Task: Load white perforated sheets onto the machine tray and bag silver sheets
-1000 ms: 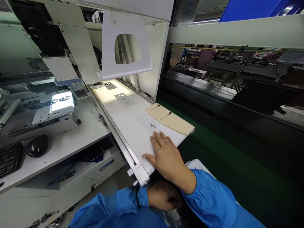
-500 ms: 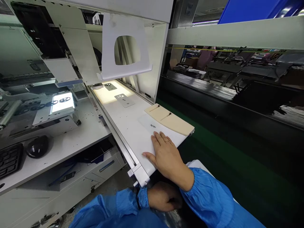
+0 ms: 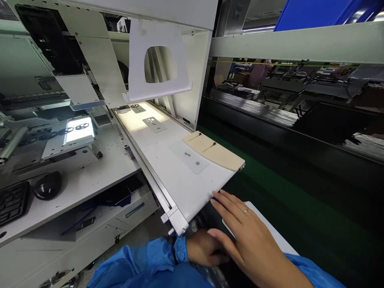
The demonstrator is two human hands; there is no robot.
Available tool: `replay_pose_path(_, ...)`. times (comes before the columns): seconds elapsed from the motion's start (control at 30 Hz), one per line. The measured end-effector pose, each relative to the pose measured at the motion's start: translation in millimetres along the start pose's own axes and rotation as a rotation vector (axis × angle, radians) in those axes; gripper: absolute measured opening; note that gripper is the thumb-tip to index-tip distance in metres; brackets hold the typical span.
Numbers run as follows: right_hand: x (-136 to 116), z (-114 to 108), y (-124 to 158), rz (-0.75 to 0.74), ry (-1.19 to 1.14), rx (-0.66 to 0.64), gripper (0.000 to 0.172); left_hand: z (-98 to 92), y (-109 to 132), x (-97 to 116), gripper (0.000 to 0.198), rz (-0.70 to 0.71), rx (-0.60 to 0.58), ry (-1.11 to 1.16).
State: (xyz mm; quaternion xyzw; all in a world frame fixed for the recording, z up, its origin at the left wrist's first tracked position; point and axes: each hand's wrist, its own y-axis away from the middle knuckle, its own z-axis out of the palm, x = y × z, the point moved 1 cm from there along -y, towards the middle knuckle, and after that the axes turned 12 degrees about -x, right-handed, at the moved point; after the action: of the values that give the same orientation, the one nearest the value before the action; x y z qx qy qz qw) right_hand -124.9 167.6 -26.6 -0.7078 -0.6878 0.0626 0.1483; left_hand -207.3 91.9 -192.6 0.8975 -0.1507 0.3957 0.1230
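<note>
My right hand (image 3: 246, 228) is open at the near end of a white belt (image 3: 180, 196), fingers stretched out and nothing visible in them. My left hand (image 3: 205, 249) is low beside it, its fingers curled. Anything inside that hand is hidden, and my right thumb is close to it. A clear, card-like sheet with dark printed marks (image 3: 193, 162) lies flat on the belt, beyond my right fingertips. Farther up the belt lie a greyish sheet with pale spots (image 3: 155, 125) and a darker sheet with round black marks (image 3: 138, 109), near a lit area.
A cream guide plate (image 3: 216, 151) with two slots borders the belt's right side. A metal rail (image 3: 150, 180) runs along the left. A white panel with a cut-out (image 3: 138, 60) hangs over the far end. A mouse (image 3: 47, 185) and keyboard (image 3: 13, 202) sit left.
My right hand has lifted off the near sheet and drawn back toward me, past the belt's end. The near and middle sheets have shifted slightly up the belt. My left hand stays put.
</note>
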Motion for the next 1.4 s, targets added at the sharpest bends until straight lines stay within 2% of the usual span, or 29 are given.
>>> replay_pose_path(0.13,17.9,4.0,41.0,0.107,-0.077,0.006,0.039,-3.2,-1.5,1.0,0.017,0.009,0.004,-0.040)
replay_pose_path(0.27,31.8,14.0,75.0,0.224,-0.075,0.006,0.044,-5.4,-1.6,1.9,0.017,0.020,0.015,-0.060)
replay_pose_path(0.4,36.6,21.7,96.9,0.328,-0.011,0.033,0.050,-6.1,-1.2,2.0,0.017,0.007,0.022,-0.058)
replay_pose_path(0.63,40.0,33.1,111.8,0.311,0.128,0.002,0.060,-4.8,-0.8,1.7,0.018,-0.012,0.046,-0.057)
replay_pose_path(0.77,42.9,49.6,124.0,0.301,0.191,-0.042,0.065,-2.3,-1.3,-0.5,0.018,-0.011,0.055,-0.056)
replay_pose_path(0.87,43.5,64.5,132.6,0.366,0.186,-0.090,0.069,-1.5,-1.3,-1.4,0.017,-0.011,0.060,-0.051)
replay_pose_path(1.03,43.1,79.9,138.4,0.355,0.191,-0.098,0.065,-1.3,-1.3,-1.2,0.017,-0.022,0.059,-0.062)
replay_pose_path(1.2,44.7,83.9,140.7,0.341,0.103,-0.070,0.050,-1.4,-1.0,-1.3,0.018,-0.022,0.060,-0.057)
replay_pose_path(1.4,41.5,76.1,143.9,0.344,0.117,-0.067,0.052,-2.5,0.0,-0.2,0.018,-0.032,0.053,-0.050)
